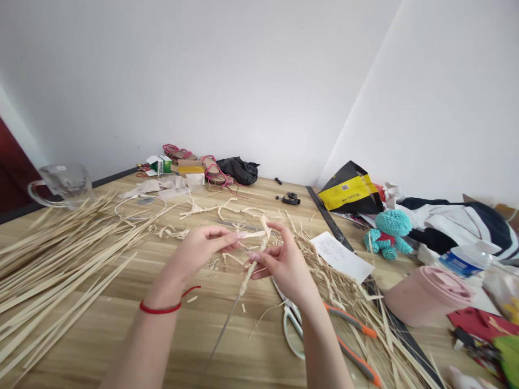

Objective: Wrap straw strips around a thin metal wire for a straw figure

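My right hand [279,259] is closed around a short braided piece of straw [246,282] that wraps a thin metal wire [223,329]. The bare wire runs down from the braid toward the table's near side. To the left of it, my left hand [211,243] pinches a flat straw strip [254,234] that leads to the top of the braid. A red cord bracelet [160,309] circles my left wrist. Below my right hand lie scissors [292,324] and pliers with orange-and-grey handles [359,356], both partly hidden by my forearm.
Long loose straw strips [68,259] cover the table's left side, near a glass mug [67,183]. More straw [348,292], a written paper [343,255], a teal crocheted doll [391,229] and a pink roll [425,297] are on the right. Sandals [213,170] and a black bag [239,170] lie at the back.
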`<state>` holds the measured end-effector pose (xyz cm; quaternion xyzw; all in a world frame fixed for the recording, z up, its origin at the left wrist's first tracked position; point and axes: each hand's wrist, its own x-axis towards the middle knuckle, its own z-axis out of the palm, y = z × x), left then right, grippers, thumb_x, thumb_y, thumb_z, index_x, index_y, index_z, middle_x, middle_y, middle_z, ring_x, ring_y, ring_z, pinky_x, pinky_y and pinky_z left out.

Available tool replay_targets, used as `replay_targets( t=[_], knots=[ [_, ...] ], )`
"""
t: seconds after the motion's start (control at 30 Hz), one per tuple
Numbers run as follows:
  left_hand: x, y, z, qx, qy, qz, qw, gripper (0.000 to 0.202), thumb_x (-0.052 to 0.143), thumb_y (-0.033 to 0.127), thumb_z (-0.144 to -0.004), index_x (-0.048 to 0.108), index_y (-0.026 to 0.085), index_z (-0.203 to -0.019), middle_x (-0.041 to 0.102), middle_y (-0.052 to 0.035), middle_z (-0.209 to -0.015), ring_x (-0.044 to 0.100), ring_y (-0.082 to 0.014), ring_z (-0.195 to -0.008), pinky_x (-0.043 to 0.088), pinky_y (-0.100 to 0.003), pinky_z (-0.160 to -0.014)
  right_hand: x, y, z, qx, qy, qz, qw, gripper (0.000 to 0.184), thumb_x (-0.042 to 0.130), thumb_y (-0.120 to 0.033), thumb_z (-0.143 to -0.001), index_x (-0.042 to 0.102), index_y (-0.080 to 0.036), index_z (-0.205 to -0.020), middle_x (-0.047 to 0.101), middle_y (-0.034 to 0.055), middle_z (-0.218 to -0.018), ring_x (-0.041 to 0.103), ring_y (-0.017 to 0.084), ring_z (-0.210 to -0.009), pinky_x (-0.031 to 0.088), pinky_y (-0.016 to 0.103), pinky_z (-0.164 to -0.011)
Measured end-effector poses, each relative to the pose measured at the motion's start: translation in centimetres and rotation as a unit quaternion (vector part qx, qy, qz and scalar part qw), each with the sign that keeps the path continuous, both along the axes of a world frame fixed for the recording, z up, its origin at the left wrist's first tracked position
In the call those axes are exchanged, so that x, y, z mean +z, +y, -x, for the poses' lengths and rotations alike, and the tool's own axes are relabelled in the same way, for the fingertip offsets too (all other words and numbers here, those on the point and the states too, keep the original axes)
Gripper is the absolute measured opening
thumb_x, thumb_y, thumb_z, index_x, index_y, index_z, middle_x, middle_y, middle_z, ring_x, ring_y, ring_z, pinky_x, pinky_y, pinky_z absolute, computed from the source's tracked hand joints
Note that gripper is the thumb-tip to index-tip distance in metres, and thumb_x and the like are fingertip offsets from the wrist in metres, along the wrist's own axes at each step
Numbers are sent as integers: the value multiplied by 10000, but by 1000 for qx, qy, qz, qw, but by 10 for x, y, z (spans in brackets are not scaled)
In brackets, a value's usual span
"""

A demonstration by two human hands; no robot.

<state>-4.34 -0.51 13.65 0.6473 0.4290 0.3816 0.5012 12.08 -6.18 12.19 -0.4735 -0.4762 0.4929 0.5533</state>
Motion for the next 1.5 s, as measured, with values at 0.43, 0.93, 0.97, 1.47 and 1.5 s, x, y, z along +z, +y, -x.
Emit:
replay_targets(
  t=[0.43, 0.93, 0.97, 1.47, 1.5],
  knots=[
    [10, -2, 34, -41, 175, -60, 982, 240, 613, 426, -726, 712, 211, -762, 712, -35, -792, 628, -207, -771, 465, -275, -698, -5, 2, -3, -7, -19, -3, 1000, 646, 672, -236, -671, 312, -239, -1207, 620, -61, -575, 661, 203, -534, 576, 357, -516],
    [-3, -12, -6, -114, 130, -276, 945, 399, 466, 340, -867, 501, 280, -1260, 511, 2, -1321, 435, -198, -1235, 356, -371, -1043, -11, 0, 13, 77, -87, 1, 993, 582, 602, -129, -698, 362, -252, -1215, 587, -74, -562, 648, 173, -494, 562, 316, -499],
    [-4, -11, -5, -105, 129, -270, 948, 397, 481, 349, -859, 513, 281, -1249, 519, 1, -1313, 442, -202, -1228, 368, -369, -1033, -12, 1, 12, 74, -86, 2, 994, 572, 608, -131, -696, 369, -249, -1202, 585, -76, -558, 647, 174, -494, 562, 318, -501],
    [-5, -3, -8, -129, 21, 1, 991, 522, 590, 384, -773, 505, 182, -1246, 664, -87, -1076, 612, -224, -985, 485, -329, -811, -11, 4, 7, 43, -81, 5, 996, 582, 663, -198, -680, 373, -248, -1181, 633, -50, -598, 648, 182, -492, 561, 327, -504],
    [-5, -3, -8, -123, 31, -3, 992, 521, 586, 405, -771, 510, 187, -1239, 669, -83, -1057, 619, -223, -956, 486, -324, -786, -11, 4, 6, 41, -82, 6, 996, 581, 663, -199, -679, 374, -247, -1181, 632, -50, -599, 653, 185, -500, 561, 326, -506]
  ],
)
